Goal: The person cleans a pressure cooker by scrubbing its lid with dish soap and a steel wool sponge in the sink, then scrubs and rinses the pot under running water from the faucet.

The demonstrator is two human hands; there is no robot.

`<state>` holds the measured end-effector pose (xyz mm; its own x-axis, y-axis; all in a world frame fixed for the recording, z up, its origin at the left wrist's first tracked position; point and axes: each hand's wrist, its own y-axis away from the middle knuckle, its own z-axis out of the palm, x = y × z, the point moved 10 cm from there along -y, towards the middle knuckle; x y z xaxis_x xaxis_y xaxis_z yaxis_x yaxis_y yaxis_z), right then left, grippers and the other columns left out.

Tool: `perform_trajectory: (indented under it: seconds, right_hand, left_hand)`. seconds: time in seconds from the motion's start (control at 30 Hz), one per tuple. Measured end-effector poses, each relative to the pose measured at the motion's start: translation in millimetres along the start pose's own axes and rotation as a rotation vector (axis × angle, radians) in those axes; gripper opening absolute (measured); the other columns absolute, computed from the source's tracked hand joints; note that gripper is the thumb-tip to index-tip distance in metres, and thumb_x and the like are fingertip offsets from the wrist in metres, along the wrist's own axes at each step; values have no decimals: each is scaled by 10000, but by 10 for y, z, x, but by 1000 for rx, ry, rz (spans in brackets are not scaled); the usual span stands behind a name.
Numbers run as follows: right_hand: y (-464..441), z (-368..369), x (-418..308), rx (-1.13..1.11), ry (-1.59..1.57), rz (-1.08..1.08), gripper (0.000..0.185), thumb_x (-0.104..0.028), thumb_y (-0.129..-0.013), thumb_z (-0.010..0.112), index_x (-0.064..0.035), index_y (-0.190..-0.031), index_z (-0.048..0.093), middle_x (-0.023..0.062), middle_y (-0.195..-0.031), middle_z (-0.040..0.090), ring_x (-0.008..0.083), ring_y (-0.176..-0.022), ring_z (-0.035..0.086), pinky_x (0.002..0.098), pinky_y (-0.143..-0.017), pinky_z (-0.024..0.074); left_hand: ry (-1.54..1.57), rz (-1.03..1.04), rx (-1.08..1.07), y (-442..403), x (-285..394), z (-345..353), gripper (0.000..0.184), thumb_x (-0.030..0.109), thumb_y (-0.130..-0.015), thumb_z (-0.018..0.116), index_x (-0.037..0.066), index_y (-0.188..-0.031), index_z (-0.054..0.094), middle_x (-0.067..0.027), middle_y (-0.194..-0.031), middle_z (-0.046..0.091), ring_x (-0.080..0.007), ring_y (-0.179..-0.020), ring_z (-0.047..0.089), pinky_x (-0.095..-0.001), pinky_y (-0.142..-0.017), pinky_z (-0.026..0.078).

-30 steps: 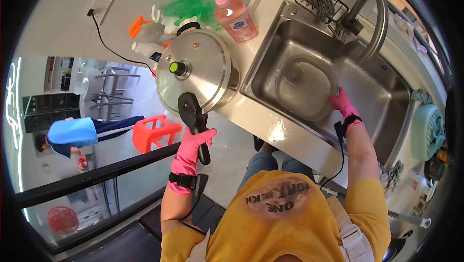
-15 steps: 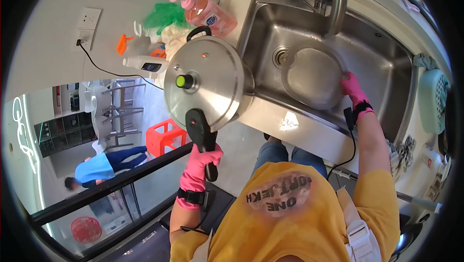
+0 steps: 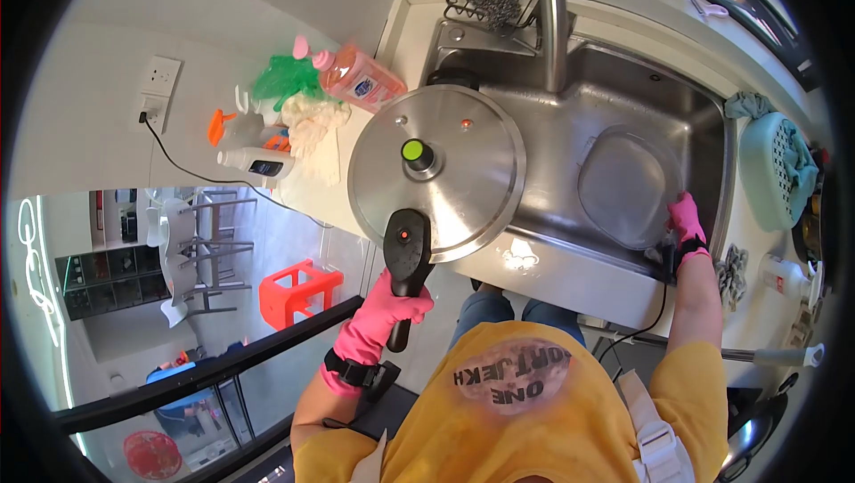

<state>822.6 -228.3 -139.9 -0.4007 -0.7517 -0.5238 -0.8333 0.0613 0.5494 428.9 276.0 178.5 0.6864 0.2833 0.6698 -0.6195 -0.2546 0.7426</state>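
Pressure cooker (image 3: 476, 185), its body mostly hidden, lies beyond the left hand (image 3: 381, 312), closed around its handle (image 3: 407, 256). The right hand (image 3: 686, 219) touches the bowl (image 3: 629, 187); its grip is unclear.

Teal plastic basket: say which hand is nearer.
Right. The right hand is across the sink's edge from the teal plastic basket; the left hand grips the black pot handle, much farther off.

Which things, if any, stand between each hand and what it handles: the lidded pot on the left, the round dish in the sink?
Nothing visible but pink gloves. The left hand grips the black handle of the pot; the right hand is at the round dish's rim.
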Motion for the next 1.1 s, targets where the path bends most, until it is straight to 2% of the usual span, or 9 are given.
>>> perform_trajectory:
  seconds: [0.17,0.27,0.37,0.6,0.7,0.87,0.9,1.0,1.1]
  right_hand:
    - [154,-219,-119,-60,51,-100,442,-144,-826,641,41,-1222,577,208,-994,686,291,-724,695,393,-631,537]
    - [88,-345,-236,92,99,-370,523,-144,-823,643,45,-1298,530,231,-1059,674,292,-821,698,379,-682,542]
    - [365,-322,-412,-37,75,-196,704,-190,-817,670,46,-1428,412,271,-1280,599,332,-1102,647,377,-906,523]
    - [300,-349,-469,-64,40,-103,556,-93,-834,585,12,-1368,473,244,-1133,667,323,-929,694,398,-804,541]
    - [67,-481,-487,102,45,-217,460,-60,-820,555,18,-1273,531,263,-1045,678,377,-906,695,434,-747,546]
    - [21,-631,-559,280,184,-374,486,-112,-838,611,31,-1297,536,285,-1197,631,419,-1167,589,431,-1000,461]
    - [184,-747,-693,422,274,-437,463,-178,-889,635,31,-1293,548,228,-1179,663,380,-1123,627,411,-990,471]
    - [855,-863,-1324,437,-277,-480,359,-206,-953,602,22,-1230,609,142,-1120,693,260,-1043,655,354,-936,495]
    - [1477,-208,-2069,18,-489,-425,278,-201,-1012,531,6,-1122,680,84,-1044,704,139,-968,641,287,-862,501]
  left_hand:
    - [-77,-11,-129,-390,341,254,395,8,-715,700,-18,-1070,531,-72,-759,599,-150,-621,585,-285,-571,479]
    - [-55,-5,-215,-641,555,457,252,73,-766,714,-12,-963,583,-60,-711,589,-143,-601,574,-272,-578,469]
    - [-97,-23,-230,-929,598,581,200,163,-803,728,22,-886,613,-44,-682,592,-130,-589,576,-262,-574,460]
    - [-58,-74,-283,-1422,481,811,181,165,-807,740,21,-833,634,-40,-663,601,-122,-564,568,-263,-558,463]
    - [-90,-83,-310,-1601,407,858,176,129,-814,718,21,-894,605,-40,-647,576,-128,-563,558,-254,-562,450]
    - [-202,-61,-388,-1845,305,825,262,126,-786,739,14,-959,578,-42,-709,577,-133,-586,561,-258,-562,455]
    - [-162,-82,-431,-1897,263,794,378,131,-753,763,2,-1045,561,-40,-768,584,-125,-630,593,-260,-572,488]
    - [-188,-41,-434,-1972,276,733,401,99,-767,749,6,-1086,524,-58,-758,577,-123,-604,559,-264,-548,452]
    - [-191,-18,-491,-2001,335,658,428,88,-765,723,-2,-1131,519,-61,-759,574,-122,-612,566,-268,-548,452]
